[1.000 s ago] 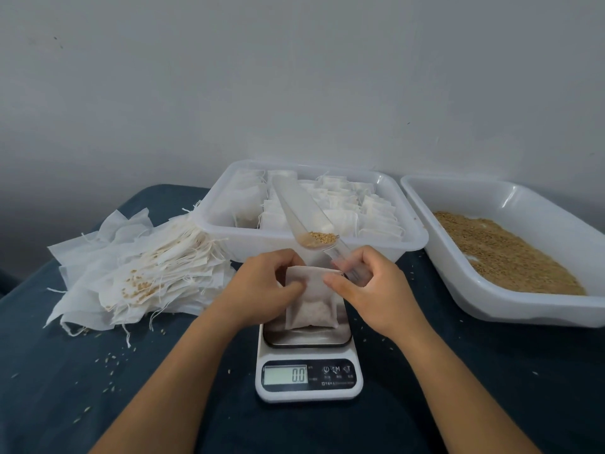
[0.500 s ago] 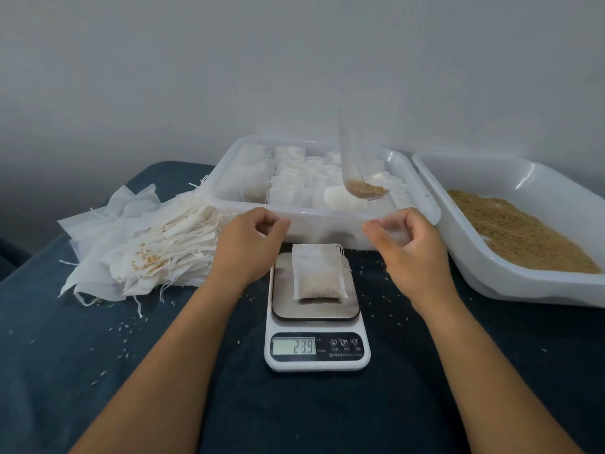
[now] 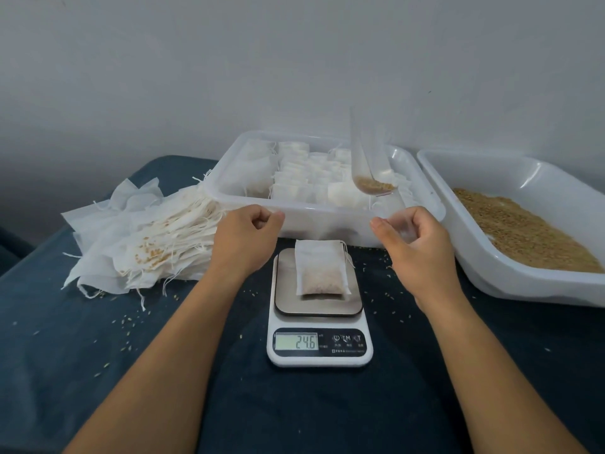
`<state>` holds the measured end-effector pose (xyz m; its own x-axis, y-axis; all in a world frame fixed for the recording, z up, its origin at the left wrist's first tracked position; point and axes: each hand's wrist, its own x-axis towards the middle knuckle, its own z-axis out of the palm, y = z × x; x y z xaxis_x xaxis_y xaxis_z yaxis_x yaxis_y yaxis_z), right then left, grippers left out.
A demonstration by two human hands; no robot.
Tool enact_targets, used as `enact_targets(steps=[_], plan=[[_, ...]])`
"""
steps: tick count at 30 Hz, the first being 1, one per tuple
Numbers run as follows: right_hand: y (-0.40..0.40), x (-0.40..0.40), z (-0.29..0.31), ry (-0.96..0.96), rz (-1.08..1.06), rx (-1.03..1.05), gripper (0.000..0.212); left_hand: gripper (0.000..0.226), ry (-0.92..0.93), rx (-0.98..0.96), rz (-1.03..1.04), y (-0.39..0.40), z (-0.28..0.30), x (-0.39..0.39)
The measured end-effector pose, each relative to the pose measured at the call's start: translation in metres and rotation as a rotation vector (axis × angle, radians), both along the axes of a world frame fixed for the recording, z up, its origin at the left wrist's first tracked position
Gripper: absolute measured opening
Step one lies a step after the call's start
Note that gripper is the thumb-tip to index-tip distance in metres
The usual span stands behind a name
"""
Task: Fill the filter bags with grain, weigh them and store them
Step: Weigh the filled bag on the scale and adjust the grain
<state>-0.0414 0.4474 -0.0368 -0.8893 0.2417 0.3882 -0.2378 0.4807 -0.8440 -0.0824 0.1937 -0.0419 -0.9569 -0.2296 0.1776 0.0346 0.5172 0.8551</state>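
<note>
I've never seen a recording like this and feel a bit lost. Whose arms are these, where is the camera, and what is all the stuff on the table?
There is no machine here: a person wears a camera on the head, looking down at their own arms. The left hand is loosely curled and holds nothing. The right hand holds a clear plastic scoop upright by its handle, with a little grain in its bowl. Between the hands a filled filter bag lies on a kitchen scale reading 24.6. On the left lies a heap of empty filter bags. Behind the scale a clear bin stores finished bags, and on the right a white tray holds loose grain. Stray grains dot the dark cloth.
</note>
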Motion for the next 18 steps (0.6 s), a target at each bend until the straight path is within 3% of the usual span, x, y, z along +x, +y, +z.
enact_targets(steps=[12, 18], plan=[[-0.001, 0.002, 0.003, -0.018, 0.013, 0.021, 0.02, 0.031, -0.113, -0.186, -0.205, 0.006, -0.004, 0.006], [-0.002, 0.003, 0.004, -0.028, 0.0, 0.028, 0.02, 0.015, -0.023, -0.244, -0.304, 0.019, 0.002, 0.01]])
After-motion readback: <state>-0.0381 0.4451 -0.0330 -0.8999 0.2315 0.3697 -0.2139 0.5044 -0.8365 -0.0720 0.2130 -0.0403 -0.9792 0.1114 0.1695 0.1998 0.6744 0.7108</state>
